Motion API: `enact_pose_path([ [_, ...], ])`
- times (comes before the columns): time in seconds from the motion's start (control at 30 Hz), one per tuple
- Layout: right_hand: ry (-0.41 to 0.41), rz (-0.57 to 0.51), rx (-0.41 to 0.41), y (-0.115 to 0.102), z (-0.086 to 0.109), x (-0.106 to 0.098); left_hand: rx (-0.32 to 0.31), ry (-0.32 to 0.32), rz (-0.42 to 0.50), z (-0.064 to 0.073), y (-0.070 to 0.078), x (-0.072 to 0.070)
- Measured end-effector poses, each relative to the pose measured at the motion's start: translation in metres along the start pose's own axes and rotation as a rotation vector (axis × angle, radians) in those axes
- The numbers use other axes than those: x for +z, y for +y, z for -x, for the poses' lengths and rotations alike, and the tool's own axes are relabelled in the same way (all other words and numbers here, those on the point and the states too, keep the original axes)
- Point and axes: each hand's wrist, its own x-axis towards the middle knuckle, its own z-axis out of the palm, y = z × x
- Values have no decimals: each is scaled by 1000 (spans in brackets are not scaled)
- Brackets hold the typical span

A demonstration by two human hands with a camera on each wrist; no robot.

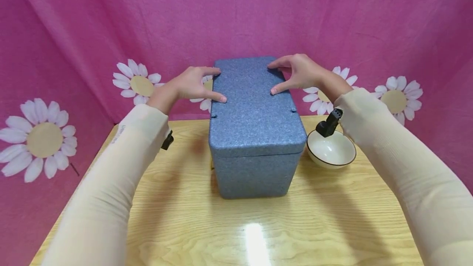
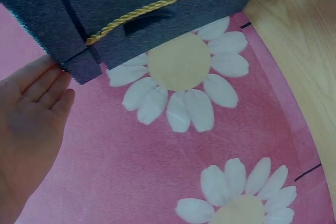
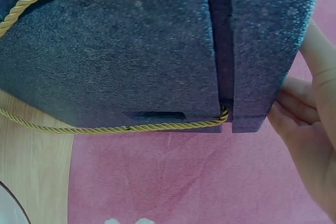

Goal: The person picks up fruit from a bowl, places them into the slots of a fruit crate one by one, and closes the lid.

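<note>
A blue-grey foam box (image 1: pixel 258 175) with its lid (image 1: pixel 255 110) on top stands upright on the table. My left hand (image 1: pixel 192 85) touches the lid at its left side toward the back, thumb and fingers spread apart. On the opposite side my right hand (image 1: pixel 301 71) touches the lid likewise, thumb and index fingertip on its top face. Yellow twisted cords (image 2: pixel 157 6) run along the box's sides in both wrist views. Fingertips (image 3: pixel 278 106) of the right hand meet the lid near its far corner. Part of each hand's contact is hidden in the head view.
A cream bowl (image 1: pixel 331 149) with a dark rim stands right of the box, below my right forearm. The wood-grain table (image 1: pixel 177 216) extends in front. A pink cloth (image 1: pixel 244 15) with white daisies hangs close behind the box and along the sides.
</note>
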Motion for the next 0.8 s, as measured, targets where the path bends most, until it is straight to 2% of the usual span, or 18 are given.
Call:
enact_pose_path([
  [0.13,4,-30,29,3,3,3,-2,1,8,0,-2,4],
  [0.3,-8,-50,29,5,7,9,-15,-24,-1,-1,-3,6],
  [0.6,-33,2,16,0,6,7,10,-10,-35,-5,-2,0],
  [0.8,-32,15,26,1,4,7,13,-37,-25,-6,-5,2],
])
